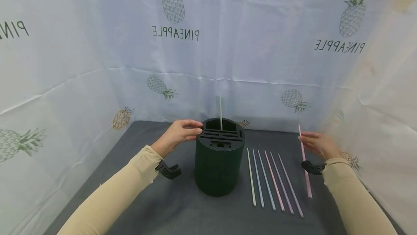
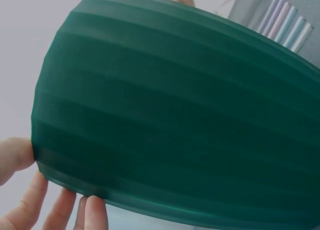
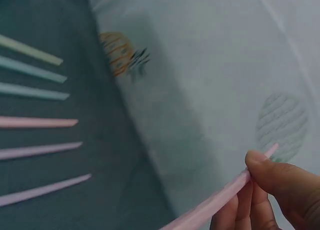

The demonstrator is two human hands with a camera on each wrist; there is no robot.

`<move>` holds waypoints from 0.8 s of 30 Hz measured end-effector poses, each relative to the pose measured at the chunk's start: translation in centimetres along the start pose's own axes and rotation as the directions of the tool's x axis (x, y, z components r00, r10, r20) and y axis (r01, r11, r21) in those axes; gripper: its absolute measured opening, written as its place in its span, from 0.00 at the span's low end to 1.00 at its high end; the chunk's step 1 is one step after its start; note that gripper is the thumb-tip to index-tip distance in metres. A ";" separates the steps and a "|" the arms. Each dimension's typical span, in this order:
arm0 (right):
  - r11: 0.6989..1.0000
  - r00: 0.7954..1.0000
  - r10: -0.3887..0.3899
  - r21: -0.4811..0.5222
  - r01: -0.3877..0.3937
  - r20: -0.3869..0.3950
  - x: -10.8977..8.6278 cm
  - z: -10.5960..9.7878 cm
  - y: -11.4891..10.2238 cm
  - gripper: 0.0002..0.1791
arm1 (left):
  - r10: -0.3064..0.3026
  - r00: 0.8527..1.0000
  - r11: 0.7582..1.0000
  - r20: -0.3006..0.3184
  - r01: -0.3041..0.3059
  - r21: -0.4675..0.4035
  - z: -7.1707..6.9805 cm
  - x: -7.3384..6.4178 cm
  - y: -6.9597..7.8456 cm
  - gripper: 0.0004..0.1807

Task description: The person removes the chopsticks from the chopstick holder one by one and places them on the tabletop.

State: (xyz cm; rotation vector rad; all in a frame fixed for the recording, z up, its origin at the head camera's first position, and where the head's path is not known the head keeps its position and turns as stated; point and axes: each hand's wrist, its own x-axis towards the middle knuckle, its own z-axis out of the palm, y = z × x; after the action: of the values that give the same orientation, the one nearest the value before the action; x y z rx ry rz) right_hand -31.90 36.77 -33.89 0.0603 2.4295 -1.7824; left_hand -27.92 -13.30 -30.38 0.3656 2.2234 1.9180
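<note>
A dark green round utensil holder stands upright, its black slotted top facing up. My left hand touches its left rim with fairly straight fingers; in the left wrist view the fingertips rest at the holder's edge. One pale yellow chopstick stands in the holder's large rear opening. On the right, my right hand pinches a pink chopstick near its thin upper end. The right wrist view shows the thumb and fingers around this pink chopstick, thick end toward me.
Several pastel chopsticks lie side by side right of the holder: a yellow one, blue ones, a pink one and purple ones. A dark cloth covers the table. White pineapple-print curtains enclose the back and sides.
</note>
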 end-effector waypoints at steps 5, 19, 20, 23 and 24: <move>0.996 0.996 0.082 -0.036 -0.083 -0.027 -0.1 0.7 3.4 0.27 | 0.003 1.000 1.000 -0.002 -0.003 0.005 0.0 0.0 0.1 0.20; 0.988 0.984 0.155 -0.007 -0.157 -0.087 0.4 2.7 7.3 0.17 | 0.005 1.000 1.000 -0.011 -0.005 0.015 0.0 0.0 0.0 0.20; 0.988 0.985 0.153 -0.014 -0.154 -0.084 0.5 2.8 7.5 0.17 | 0.005 1.000 1.000 -0.012 -0.004 0.013 0.0 0.0 0.0 0.20; 0.986 0.983 0.161 -0.020 -0.163 -0.094 0.5 3.3 7.9 0.16 | 0.003 1.000 1.000 -0.011 -0.003 0.013 0.0 0.1 0.0 0.20; 0.986 0.982 0.160 -0.021 -0.163 -0.096 0.5 3.4 8.1 0.16 | 0.003 1.000 1.000 -0.010 -0.003 0.014 0.0 0.1 0.0 0.20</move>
State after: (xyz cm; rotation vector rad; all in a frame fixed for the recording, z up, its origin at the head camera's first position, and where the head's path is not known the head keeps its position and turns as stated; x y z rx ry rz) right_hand -31.30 35.95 -42.59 0.3370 2.4336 -1.7110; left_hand -27.97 -13.26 -30.35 0.3616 2.2449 1.9113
